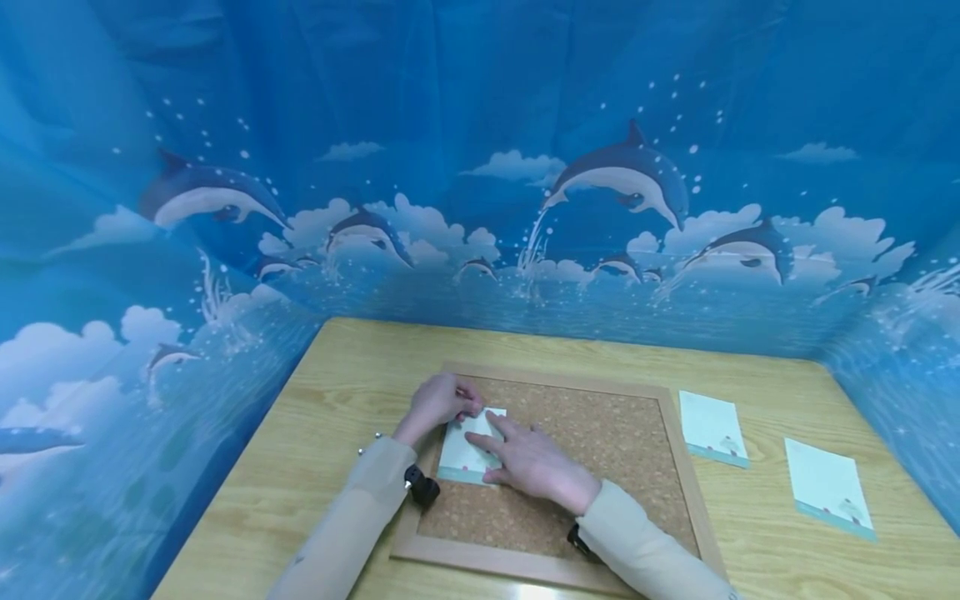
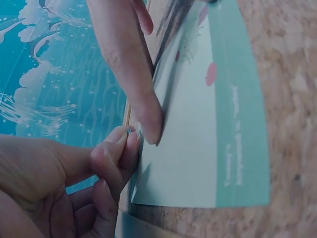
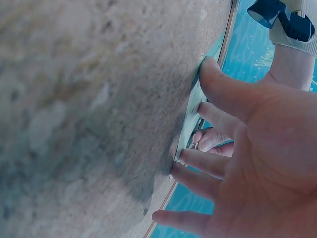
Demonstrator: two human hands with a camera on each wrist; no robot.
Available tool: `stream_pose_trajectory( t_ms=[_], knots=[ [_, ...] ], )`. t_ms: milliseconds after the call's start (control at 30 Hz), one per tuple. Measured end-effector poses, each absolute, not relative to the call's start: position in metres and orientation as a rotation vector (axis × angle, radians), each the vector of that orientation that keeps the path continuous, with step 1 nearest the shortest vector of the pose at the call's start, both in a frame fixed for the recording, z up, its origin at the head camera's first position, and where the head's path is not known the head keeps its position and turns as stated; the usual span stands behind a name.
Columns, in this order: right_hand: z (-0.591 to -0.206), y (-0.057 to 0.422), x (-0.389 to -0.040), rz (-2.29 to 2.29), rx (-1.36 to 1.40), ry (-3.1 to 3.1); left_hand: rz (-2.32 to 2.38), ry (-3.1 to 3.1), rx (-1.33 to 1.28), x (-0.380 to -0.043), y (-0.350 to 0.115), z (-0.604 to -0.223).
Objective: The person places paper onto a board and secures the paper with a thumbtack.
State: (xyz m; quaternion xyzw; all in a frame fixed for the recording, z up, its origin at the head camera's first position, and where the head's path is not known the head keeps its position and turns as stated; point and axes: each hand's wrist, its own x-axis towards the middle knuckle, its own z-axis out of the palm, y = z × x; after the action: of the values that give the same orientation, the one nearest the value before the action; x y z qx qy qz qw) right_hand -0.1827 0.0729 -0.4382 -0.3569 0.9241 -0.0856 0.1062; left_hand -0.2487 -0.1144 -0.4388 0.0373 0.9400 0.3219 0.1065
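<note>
A pale green sheet of note paper [image 1: 459, 454] with a darker green band lies on the left part of a cork board [image 1: 600, 433]. My left hand [image 1: 441, 402] is at the sheet's upper edge, thumb and forefinger pinching a tiny clear piece [image 2: 131, 130] that looks like a push pin, mostly hidden by the fingertips. My right hand [image 1: 536, 460] has its fingers spread, with straight fingertips holding the sheet against the cork. In the left wrist view one right finger [image 2: 148, 119] rests on the note paper [image 2: 188, 153] close beside the pinch.
Two more green-banded note sheets, one nearer [image 1: 712, 427] and one farther right [image 1: 828, 483], lie on the wooden table [image 1: 352, 358]. A wooden frame [image 1: 678, 442] edges the cork board. Behind and at both sides hangs a blue dolphin-print curtain [image 1: 465, 108].
</note>
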Motion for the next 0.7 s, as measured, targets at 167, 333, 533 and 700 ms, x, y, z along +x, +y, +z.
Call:
stream_pose_trajectory(
  t_ms=[167, 333, 533, 700],
  knots=[
    [-0.4389, 0.0731, -0.1827, -0.246, -1.049, 2.731, 0.909, 2.82, 0.145, -0.2494, -0.1135, -0.4404],
    [-0.4384, 0.073, -0.182, -0.255, -1.054, 2.736, 0.867, 2.847, 0.112, -0.2494, -0.1107, -0.4392],
    [-0.4382, 0.0735, -0.1816, -0.266, -1.064, 2.744, 0.787, 2.861, 0.063, -0.252, -0.1073, -0.4373],
    [-0.4385, 0.0734, -0.182, -0.263, -1.052, 2.74, 0.735, 2.847, 0.042, -0.2553, -0.1056, -0.4348]
  ],
)
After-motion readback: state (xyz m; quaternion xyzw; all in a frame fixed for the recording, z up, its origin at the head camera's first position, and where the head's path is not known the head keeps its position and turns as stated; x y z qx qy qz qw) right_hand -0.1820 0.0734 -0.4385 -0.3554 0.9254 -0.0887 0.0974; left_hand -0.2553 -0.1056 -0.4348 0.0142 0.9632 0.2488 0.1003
